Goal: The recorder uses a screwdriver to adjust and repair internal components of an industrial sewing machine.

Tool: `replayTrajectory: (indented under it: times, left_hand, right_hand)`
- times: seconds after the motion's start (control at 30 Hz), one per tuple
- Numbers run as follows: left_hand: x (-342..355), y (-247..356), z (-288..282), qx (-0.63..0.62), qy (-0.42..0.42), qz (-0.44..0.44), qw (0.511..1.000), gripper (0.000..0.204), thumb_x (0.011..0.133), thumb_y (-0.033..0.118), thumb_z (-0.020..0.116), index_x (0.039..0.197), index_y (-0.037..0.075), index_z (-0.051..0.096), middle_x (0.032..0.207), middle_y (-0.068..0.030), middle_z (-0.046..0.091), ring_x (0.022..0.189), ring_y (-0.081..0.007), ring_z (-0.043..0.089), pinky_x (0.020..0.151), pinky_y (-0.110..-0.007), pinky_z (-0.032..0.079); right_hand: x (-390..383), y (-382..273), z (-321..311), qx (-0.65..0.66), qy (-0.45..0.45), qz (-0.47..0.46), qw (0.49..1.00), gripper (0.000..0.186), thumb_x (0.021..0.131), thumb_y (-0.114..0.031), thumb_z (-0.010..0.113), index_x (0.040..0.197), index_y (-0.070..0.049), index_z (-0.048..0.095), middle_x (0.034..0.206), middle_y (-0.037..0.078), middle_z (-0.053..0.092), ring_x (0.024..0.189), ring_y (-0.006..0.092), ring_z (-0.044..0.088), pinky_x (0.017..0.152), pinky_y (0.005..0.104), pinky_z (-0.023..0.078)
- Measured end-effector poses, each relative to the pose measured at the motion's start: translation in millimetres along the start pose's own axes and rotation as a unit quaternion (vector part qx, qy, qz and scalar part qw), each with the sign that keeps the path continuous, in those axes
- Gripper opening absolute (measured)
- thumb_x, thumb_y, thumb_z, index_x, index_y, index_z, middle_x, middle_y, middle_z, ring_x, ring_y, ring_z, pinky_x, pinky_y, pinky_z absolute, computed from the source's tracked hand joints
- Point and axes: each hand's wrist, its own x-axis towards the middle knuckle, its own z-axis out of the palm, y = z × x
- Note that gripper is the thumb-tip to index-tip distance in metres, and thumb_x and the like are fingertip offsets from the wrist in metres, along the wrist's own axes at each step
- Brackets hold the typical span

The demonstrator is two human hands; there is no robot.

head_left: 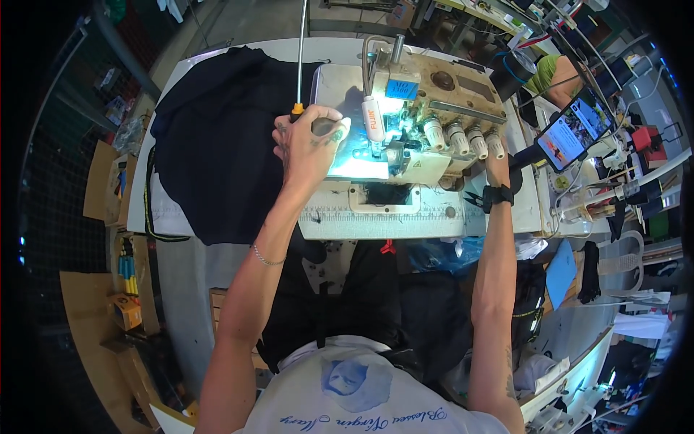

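Observation:
My left hand (307,145), its fingers curled, grips a screwdriver (297,108) with an orange-and-black handle and a long shaft pointing away from me, beside the lit left side of the sewing machine (448,94). A large dark fabric (202,145) lies left of that hand. My right hand (497,163) reaches to the machine's right side, at the rightmost of several white dials (476,141); its fingers are mostly hidden there. The lit needle area (376,155) lies between my hands. A pair of black-handled cutters (474,201) lies beside my right wrist.
The white table (325,226) has a ruler along its front edge. At right are a phone (575,129) on a mount, a black cylinder (506,76), thread-stand poles, and a person in green (549,79). Open cardboard boxes (101,184) stand at left; my legs are under the table.

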Motion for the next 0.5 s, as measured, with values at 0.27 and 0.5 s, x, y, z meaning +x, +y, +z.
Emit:
replayTrajectory:
  times: [0.27,0.5]
  left_hand:
    - [-1,3,-6,-0.015,-0.029,-0.044,0.999,0.026,0.084,0.031,0.078,0.107,0.023,0.07,0.121,-0.0154,0.047,0.118,-0.0364,0.045,0.103,-0.054,0.038]
    - [2,-2,-7,0.025,-0.059,-0.011,0.998,0.022,0.089,0.022,0.075,0.11,0.025,0.068,0.122,-0.0159,0.043,0.116,-0.0363,0.046,0.105,-0.052,0.037]
  right_hand:
    - [-17,-8,0,-0.041,0.016,-0.048,0.998,0.054,0.109,-0.038,0.04,0.145,0.002,0.045,0.145,0.021,0.051,0.129,0.0329,0.052,0.109,0.0363,0.038]
    - [-27,-8,-1,-0.024,0.015,-0.055,0.998,0.054,0.111,-0.037,0.033,0.148,0.002,0.042,0.147,0.018,0.049,0.134,0.0293,0.048,0.113,0.0351,0.033]
